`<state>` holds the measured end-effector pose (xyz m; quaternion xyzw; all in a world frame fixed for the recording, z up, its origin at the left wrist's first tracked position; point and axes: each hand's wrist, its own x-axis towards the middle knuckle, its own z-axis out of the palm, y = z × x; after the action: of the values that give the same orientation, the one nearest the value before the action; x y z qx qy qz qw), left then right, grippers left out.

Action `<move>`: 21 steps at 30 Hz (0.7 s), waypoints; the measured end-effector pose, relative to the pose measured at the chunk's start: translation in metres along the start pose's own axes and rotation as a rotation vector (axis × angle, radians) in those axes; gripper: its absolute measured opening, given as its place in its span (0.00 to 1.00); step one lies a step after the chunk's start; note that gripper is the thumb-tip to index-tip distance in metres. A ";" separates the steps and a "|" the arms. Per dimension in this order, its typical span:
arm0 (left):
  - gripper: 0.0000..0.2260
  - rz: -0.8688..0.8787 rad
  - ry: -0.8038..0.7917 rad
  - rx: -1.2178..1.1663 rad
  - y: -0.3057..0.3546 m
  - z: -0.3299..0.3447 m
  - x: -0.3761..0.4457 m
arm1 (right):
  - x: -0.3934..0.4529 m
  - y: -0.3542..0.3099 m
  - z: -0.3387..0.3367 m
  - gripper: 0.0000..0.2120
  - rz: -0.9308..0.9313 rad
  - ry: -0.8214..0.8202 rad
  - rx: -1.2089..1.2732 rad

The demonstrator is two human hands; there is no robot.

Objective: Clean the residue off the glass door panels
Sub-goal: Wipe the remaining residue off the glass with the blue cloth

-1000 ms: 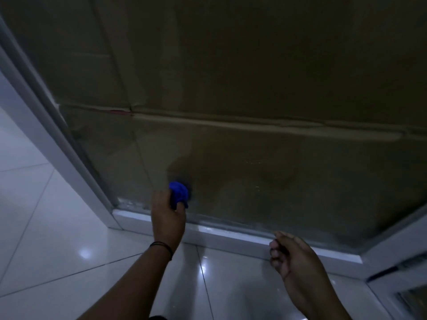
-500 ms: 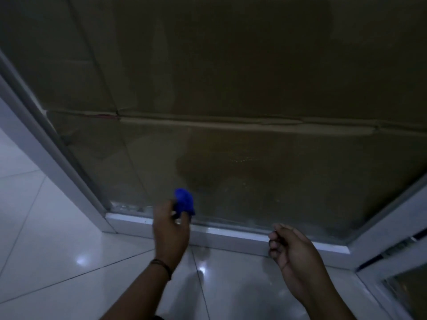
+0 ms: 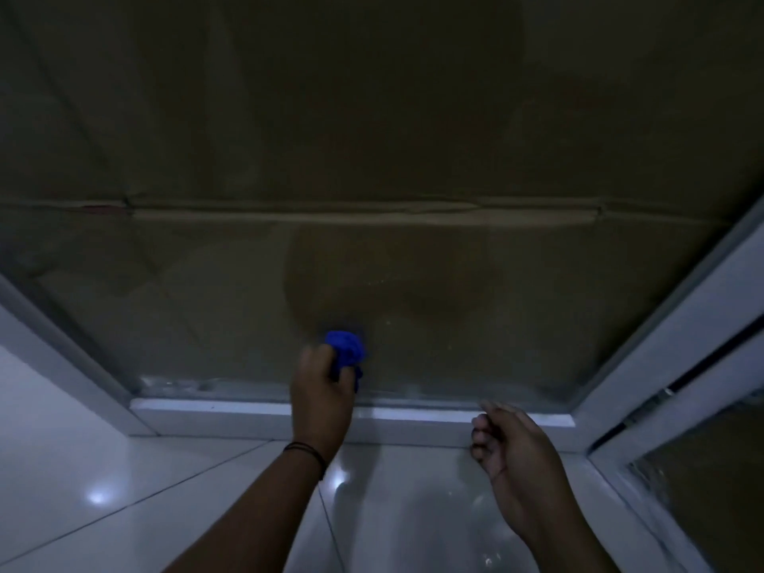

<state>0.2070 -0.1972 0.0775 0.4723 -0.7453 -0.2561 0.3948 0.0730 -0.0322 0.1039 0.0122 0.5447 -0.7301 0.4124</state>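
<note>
Fingers of L hand (image 3: 320, 392) curl round a bunched blue cloth (image 3: 346, 350), pressed on lower part of glass door panel (image 3: 413, 159), approx 6 o'clock of pane, just above white bottom frame rail (image 3: 231, 411). R hand (image 3: 514, 450) at 4 o'clock of L, fingers loosely curled, holding nothing, off glass. Hazy residue along pane bottom; glossy tile floor (image 3: 124, 510) below w/ light glare.

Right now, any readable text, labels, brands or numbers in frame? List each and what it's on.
None readable.
Blue cloth in the left hand: no label or print visible.
Glass panel: only smears and specks, no sticker or marking.
Cardboard behind the glass: a small reddish mark at its left seam, too dark and blurred to read.
Door frame: plain.
</note>
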 end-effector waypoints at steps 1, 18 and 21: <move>0.05 0.016 -0.028 -0.013 0.009 0.011 -0.004 | 0.000 -0.001 -0.006 0.05 0.000 0.012 0.001; 0.07 -0.321 -0.713 -0.772 0.146 0.069 -0.051 | -0.003 -0.036 -0.051 0.04 -0.167 0.266 -0.189; 0.13 -0.432 -0.712 -0.875 0.124 0.043 -0.052 | -0.019 -0.034 -0.040 0.13 -0.159 0.048 -0.230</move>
<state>0.1219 -0.0968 0.1295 0.2918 -0.5442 -0.7558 0.2176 0.0475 0.0134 0.1238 -0.0609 0.6337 -0.6928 0.3387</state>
